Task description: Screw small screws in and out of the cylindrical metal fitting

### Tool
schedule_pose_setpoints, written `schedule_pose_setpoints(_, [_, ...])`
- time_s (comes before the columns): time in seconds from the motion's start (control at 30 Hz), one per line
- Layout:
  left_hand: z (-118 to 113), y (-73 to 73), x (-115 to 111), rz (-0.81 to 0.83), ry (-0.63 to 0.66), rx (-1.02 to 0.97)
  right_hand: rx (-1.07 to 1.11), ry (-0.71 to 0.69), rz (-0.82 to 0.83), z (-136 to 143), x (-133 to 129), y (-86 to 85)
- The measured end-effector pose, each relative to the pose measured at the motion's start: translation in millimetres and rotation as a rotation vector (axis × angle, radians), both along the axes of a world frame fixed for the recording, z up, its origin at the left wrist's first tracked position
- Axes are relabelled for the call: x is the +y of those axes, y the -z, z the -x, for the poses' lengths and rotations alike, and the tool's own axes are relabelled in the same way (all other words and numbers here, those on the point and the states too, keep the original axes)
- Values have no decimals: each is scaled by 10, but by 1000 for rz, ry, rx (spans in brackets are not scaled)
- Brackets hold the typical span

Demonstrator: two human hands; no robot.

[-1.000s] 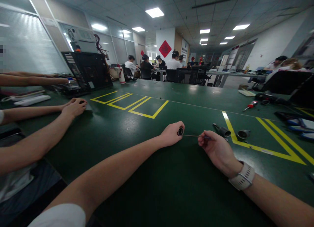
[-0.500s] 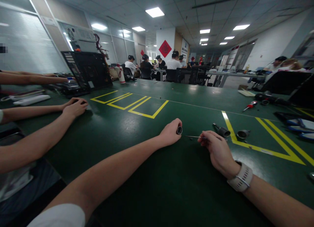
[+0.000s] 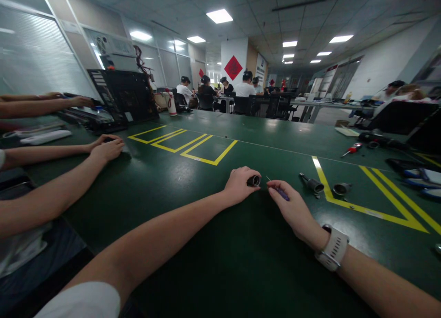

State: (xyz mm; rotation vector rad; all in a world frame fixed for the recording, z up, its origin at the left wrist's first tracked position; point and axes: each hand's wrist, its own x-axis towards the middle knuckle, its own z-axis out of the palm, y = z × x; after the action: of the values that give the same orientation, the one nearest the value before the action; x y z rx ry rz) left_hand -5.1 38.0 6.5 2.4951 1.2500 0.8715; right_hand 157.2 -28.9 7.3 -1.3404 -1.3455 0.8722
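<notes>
My left hand (image 3: 237, 185) is closed round a dark hollow cylinder (image 3: 254, 181), its open end turned to the right. A thin screwdriver (image 3: 283, 193) with a purple handle is held in the fingers of my right hand (image 3: 289, 203), its tip pointing up and left near the cylinder, apart from it. Right of my right hand, a dark cylindrical part with a stem (image 3: 313, 184) lies on the green table (image 3: 213, 244). Beside it is a second hollow part (image 3: 342, 188), with small pieces close to both.
Yellow tape (image 3: 325, 189) marks the table. A red screwdriver (image 3: 353, 149) and blue-handled tools (image 3: 418, 176) lie at the right. Another person's hands (image 3: 108, 148) rest at the left, near a black computer case (image 3: 126, 97). A white bottle (image 3: 171, 103) stands behind.
My right hand has moved slightly left, and the screwdriver now tilts upward. The cylinder in my left hand has turned and shows more of its side. At far left, another person's hands have shifted.
</notes>
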Motion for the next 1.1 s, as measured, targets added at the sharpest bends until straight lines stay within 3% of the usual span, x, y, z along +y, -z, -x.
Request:
schedule_pose_setpoints(0.17, [-14,25,19,3,55,5,143,-31,14,-45,17,46])
schedule_pose_setpoints(0.27, [-22,31,22,27,56,11,264,-9,-106,-101,-13,13])
schedule_pose_setpoints(0.43, [-21,42,17,71,77,10,131,-25,-276,-150,-117,-118])
schedule_pose_setpoints(0.6, [-25,37,10,64,141,23,27,-134,-196,-116,-166,-153])
schedule_pose_setpoints(0.83, [-20,-6,2,91,306,17,48,-177,-118,-109,-125,-96])
schedule_pose_setpoints(1.1, [-17,-10,1,197,309,-58,528,-196,105,-136,-34,-60])
